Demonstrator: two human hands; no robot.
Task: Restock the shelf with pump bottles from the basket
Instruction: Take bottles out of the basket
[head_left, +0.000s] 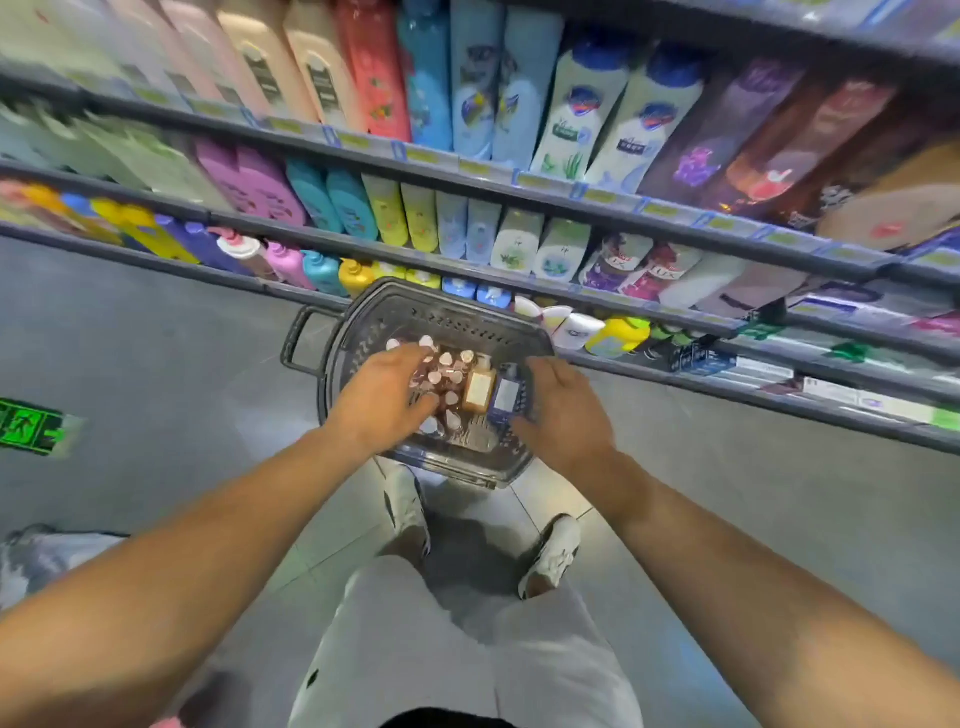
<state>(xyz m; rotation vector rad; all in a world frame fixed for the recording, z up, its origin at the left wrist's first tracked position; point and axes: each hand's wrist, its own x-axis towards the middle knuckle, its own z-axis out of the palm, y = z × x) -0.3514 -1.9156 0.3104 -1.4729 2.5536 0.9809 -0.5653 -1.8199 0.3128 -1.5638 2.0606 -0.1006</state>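
Perforated plastic basket (447, 317), round-capped pump bottles (447, 374)

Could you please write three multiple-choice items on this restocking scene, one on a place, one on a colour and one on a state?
1. Where is the basket?
A. on the top shelf
B. on the floor in front of the shelves
C. on a trolley

2. What colour is the cap of the white bottle on the upper shelf?
A. blue
B. red
C. black

3. What is the left hand doing?
A. hanging at the person's side
B. gripping the basket's handle
C. reaching into the basket over the small bottles

Answers:
1 B, the basket stands on the grey floor below the lowest shelf.
2 A, its rounded cap is dark blue.
3 C, the hand lies over the pale-capped bottles; the right hand is by the dark blue bottle. Whether either grips anything cannot be told.
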